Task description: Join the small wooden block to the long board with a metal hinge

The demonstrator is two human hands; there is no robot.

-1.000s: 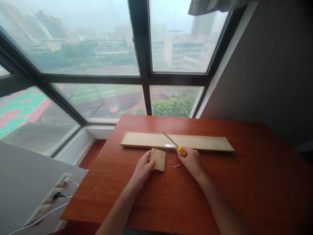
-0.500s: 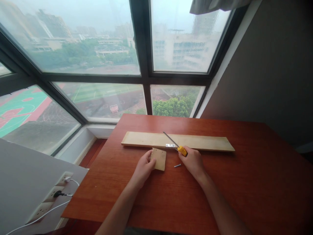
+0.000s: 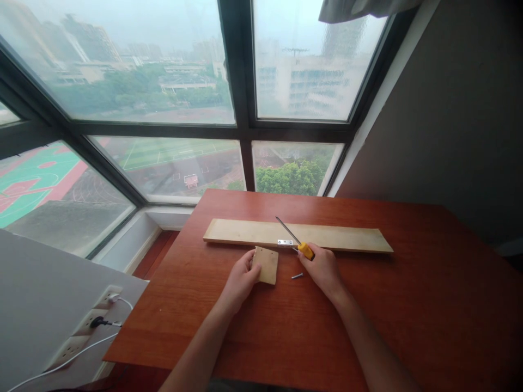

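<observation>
My left hand [image 3: 239, 281] grips the left edge of a small square wooden piece [image 3: 266, 264] that lies on the red-brown table [image 3: 408, 305]. My right hand [image 3: 322, 269] is closed round a yellow-handled screwdriver [image 3: 295, 239], whose thin shaft points up and to the left over a long pale wooden board [image 3: 347, 238]. A small metal hinge plate [image 3: 285, 243] sits at the board's near edge, just above the small piece. A loose screw [image 3: 296, 276] lies on the table between my two hands.
Large windows [image 3: 163, 98] stand behind the table's far edge. A dark wall [image 3: 457, 120] rises at the right. At lower left a white ledge holds a power strip [image 3: 87, 326] with a plugged cable. The table's left edge drops off near it.
The view has shifted slightly; the screwdriver's shaft has lifted a little and moved right. Both hands keep their holds.
</observation>
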